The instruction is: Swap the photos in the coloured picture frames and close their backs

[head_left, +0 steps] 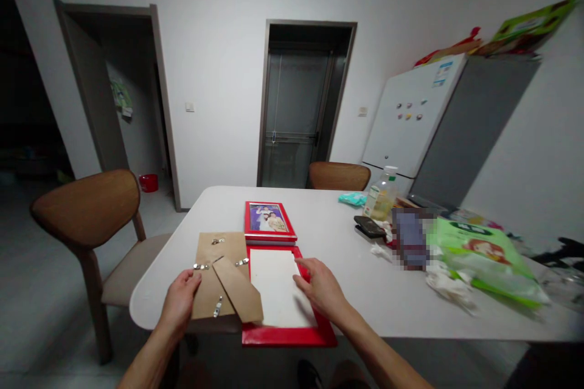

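My left hand [181,296] grips the left edge of a brown picture-frame backing board [205,298], thumb on top. The board carries several metal clips and a flap-like stand leg [239,292]. Beside it, a red picture frame [287,336] lies face down at the table's front edge, with a white sheet [278,289] inside it. The board's right side overlaps the frame's left side. At the frame's right side, my right hand [322,289] rests with index finger and thumb apart, fingertips at the sheet's edge. Behind lies another red frame [270,236] holding a photo.
The white table [337,243] bears a bottle [382,197], a black wallet-like item [369,227], a blurred-out dark object [410,240], crumpled tissues [449,287] and a green package [483,255] on the right. Wooden chairs stand left [86,209] and behind [340,175].
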